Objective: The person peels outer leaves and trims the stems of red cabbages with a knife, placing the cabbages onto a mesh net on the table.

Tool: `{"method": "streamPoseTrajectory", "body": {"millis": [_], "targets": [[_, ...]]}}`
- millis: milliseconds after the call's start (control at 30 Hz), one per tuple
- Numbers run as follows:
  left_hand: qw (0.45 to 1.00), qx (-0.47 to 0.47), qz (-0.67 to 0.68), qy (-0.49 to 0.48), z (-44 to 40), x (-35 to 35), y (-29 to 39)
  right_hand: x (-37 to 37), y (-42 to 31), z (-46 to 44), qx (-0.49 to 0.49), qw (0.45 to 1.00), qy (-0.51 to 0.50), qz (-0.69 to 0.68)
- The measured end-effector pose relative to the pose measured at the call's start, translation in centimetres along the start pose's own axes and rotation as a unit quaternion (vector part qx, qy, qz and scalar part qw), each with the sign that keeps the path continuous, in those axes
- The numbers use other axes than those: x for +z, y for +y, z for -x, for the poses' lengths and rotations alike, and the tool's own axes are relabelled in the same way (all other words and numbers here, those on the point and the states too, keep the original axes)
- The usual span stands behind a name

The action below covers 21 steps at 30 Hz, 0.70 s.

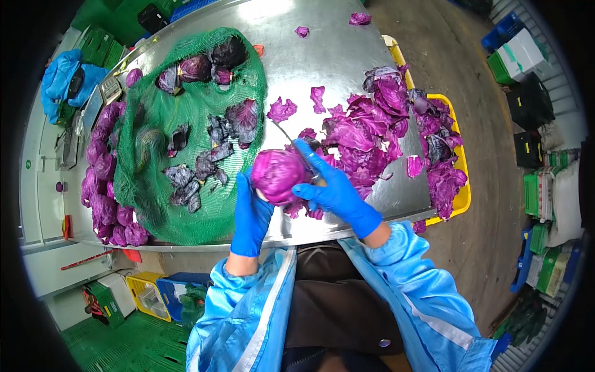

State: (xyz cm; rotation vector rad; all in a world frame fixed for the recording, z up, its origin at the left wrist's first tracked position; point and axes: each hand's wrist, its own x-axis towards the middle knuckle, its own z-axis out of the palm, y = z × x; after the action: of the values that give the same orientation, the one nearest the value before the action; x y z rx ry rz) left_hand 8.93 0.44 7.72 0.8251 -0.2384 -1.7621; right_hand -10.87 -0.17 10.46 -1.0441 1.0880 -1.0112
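A peeled red cabbage (277, 176), slightly blurred, sits in my left hand (253, 214), whose blue-gloved fingers curl around its left side and underside. My right hand (338, 193), also in a blue glove, is closed around a knife (283, 131); its thin dark blade points up and left behind the cabbage, and part of the handle shows at the palm. The right thumb lies against the cabbage's right side. Just right of the hands is a heap of loose purple cabbage leaves (365, 133) on the steel table (279, 68).
On the left, a green mesh net (242, 180) holds dark wilted leaves (186, 180) and several untrimmed cabbages (195, 68). Trimmed cabbages (102, 180) line the table's left edge. A yellow crate (462, 198) of leaves stands against the right edge. Stacked crates (530, 195) are along the right wall.
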Motion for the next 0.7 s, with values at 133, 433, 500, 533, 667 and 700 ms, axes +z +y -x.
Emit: {"method": "streamPoseTrajectory", "body": {"millis": [133,433,500,533,667,700], "targets": [[0.846,0.219,-0.475,-0.101,1.3,0.3,1.1,-1.4,0.9,-1.1,0.146,0.977,-0.091,-0.123],[0.733,0.288,-0.617,0.008,-1.1,-3.4,-4.0,-0.6,5.0,-2.0,-0.070,0.873,0.034,0.482],[0.704,0.273,-0.652,0.074,-2.2,-4.8,-5.5,0.4,5.8,0.0,-0.061,0.863,0.012,0.501],[0.685,0.300,-0.661,0.064,-2.5,-4.7,-5.7,0.9,6.2,0.8,-0.055,0.852,-0.013,0.520],[0.644,0.276,-0.709,0.079,-2.6,-3.6,-6.1,1.7,7.6,1.9,-0.039,0.802,0.017,0.596],[0.644,0.275,-0.709,0.078,-2.6,-3.3,-6.0,1.5,7.9,1.6,-0.037,0.803,0.017,0.595]]}}
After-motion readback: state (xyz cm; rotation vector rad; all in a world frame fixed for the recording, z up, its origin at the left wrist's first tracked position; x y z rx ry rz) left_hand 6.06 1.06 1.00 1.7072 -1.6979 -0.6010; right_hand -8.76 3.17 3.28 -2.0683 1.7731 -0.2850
